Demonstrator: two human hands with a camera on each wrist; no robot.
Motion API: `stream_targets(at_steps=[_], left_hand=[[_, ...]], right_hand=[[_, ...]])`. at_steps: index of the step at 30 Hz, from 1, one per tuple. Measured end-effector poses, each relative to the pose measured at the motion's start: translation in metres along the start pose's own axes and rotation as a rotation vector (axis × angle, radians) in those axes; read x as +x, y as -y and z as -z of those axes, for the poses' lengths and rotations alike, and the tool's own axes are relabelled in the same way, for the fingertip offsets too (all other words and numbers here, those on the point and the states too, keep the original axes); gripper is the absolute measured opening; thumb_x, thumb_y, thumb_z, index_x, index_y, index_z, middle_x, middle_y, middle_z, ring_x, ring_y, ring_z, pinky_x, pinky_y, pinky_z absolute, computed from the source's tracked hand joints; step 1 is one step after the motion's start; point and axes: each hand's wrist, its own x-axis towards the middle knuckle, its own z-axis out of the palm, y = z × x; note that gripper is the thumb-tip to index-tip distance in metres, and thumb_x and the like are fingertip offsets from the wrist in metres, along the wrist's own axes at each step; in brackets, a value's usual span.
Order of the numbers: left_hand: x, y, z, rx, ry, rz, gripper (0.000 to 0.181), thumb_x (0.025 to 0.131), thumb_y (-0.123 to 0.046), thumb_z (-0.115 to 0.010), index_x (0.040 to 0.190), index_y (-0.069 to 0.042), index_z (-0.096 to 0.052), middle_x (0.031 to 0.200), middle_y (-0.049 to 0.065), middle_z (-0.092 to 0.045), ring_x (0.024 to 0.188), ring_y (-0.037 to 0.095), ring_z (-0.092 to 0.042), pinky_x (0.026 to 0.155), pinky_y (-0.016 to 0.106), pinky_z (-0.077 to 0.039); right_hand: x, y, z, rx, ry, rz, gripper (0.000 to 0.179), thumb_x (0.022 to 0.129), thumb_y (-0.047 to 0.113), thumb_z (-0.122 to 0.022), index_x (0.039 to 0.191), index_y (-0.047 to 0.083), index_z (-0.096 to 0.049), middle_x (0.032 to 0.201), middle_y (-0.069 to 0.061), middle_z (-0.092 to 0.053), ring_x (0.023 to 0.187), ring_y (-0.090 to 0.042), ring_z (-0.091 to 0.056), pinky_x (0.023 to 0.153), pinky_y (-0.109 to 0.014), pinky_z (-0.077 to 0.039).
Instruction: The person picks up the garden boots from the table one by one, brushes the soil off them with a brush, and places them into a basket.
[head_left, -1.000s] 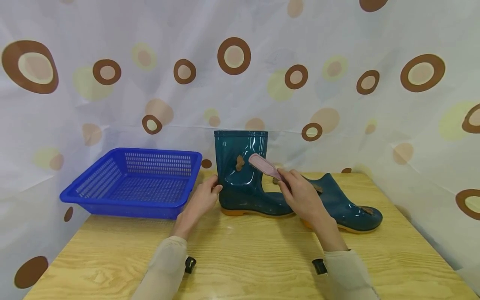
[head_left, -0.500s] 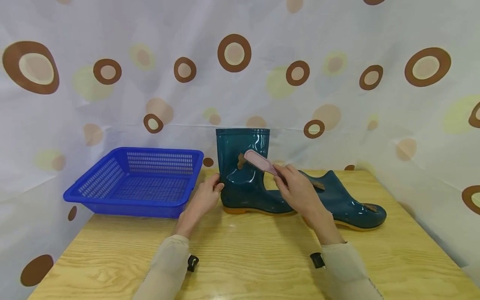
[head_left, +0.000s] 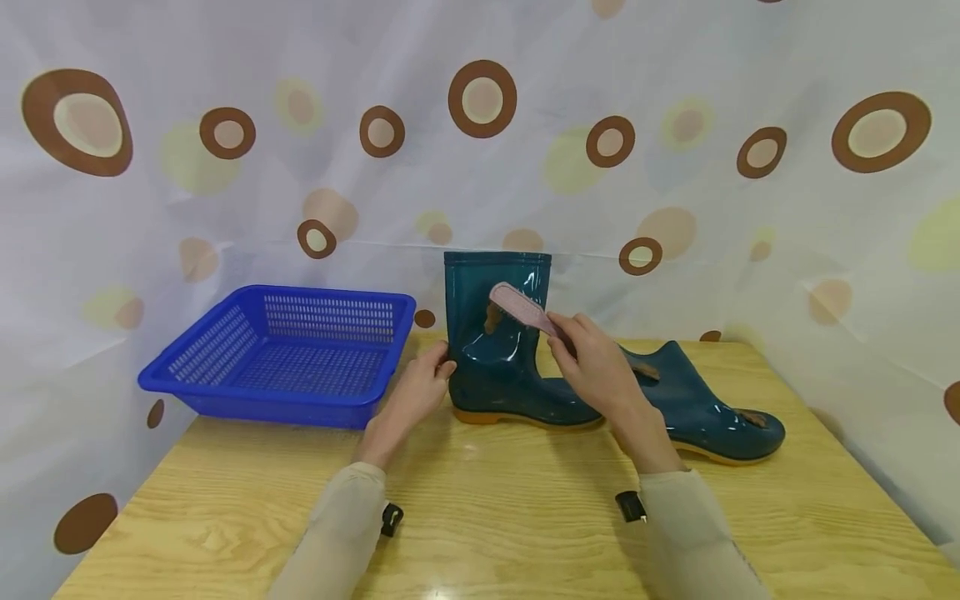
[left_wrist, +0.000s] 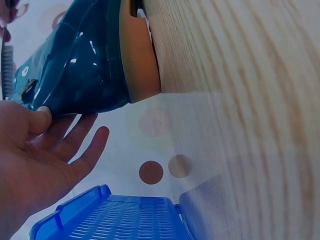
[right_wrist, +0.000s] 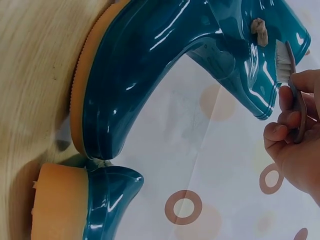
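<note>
A dark teal rain boot [head_left: 495,367] with an orange sole stands upright, a brown mud-like patch [head_left: 492,317] on its shaft. My left hand [head_left: 420,383] holds the boot at the back of the ankle, thumb on the near side and fingers behind. My right hand [head_left: 600,362] grips a pink-backed brush [head_left: 521,306] by its handle. The brush's pale bristles [right_wrist: 283,62] face the shaft close beside the patch [right_wrist: 259,31]; whether they touch the boot I cannot tell.
A second teal boot [head_left: 693,400] lies to the right with brown patches on shaft and toe, partly behind my right forearm. At the left stands a blue slotted basket [head_left: 277,411]. Both are on a wooden table [head_left: 480,508], with a dotted curtain [head_left: 375,200] behind.
The brush has moved left and slightly up along the shaft, from right of the brown patch to partly over it. My left hand stays at the boot's ankle. The head view has shifted slightly.
</note>
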Motion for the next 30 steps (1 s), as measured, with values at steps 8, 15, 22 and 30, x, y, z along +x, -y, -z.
stream_targets(at_steps=[8, 15, 22, 30], left_hand=[[0.002, -0.002, 0.001, 0.007, -0.007, -0.017, 0.01, 0.105, -0.012, -0.046, 0.109, -0.01, -0.054, 0.088, 0.008, -0.055, 0.081, 0.022, -0.054, 0.068, 0.031, -0.045], [0.001, 0.0, 0.0, 0.01, -0.009, -0.026, 0.008, 0.105, -0.012, -0.046, 0.106, -0.009, -0.054, 0.086, 0.007, -0.053, 0.079, 0.022, -0.053, 0.067, 0.03, -0.045], [-0.001, 0.0, 0.001, 0.017, -0.006, -0.023, 0.008, 0.105, -0.012, -0.047, 0.108, -0.01, -0.054, 0.088, 0.008, -0.054, 0.08, 0.023, -0.054, 0.067, 0.031, -0.045], [0.0, 0.001, 0.0, 0.017, 0.001, -0.018, 0.011, 0.105, -0.014, -0.046, 0.111, -0.011, -0.054, 0.091, 0.007, -0.056, 0.083, 0.023, -0.054, 0.071, 0.032, -0.046]], right_hand=[[0.01, 0.001, 0.002, 0.01, 0.022, -0.027, 0.041, 0.103, 0.02, -0.054, 0.139, 0.001, -0.054, 0.101, -0.013, -0.059, 0.078, -0.022, -0.051, 0.066, -0.033, -0.042], [0.012, -0.001, 0.003, 0.012, 0.042, -0.049, 0.041, 0.102, 0.018, -0.055, 0.139, 0.001, -0.054, 0.104, -0.014, -0.061, 0.08, -0.024, -0.052, 0.067, -0.033, -0.043], [0.011, -0.002, -0.001, 0.007, 0.064, -0.04, 0.04, 0.103, 0.019, -0.054, 0.138, 0.001, -0.056, 0.103, -0.014, -0.061, 0.077, -0.022, -0.052, 0.065, -0.032, -0.042], [0.006, -0.001, -0.005, 0.022, 0.098, -0.053, 0.038, 0.103, 0.02, -0.053, 0.136, 0.002, -0.057, 0.106, -0.014, -0.062, 0.08, -0.022, -0.053, 0.068, -0.033, -0.044]])
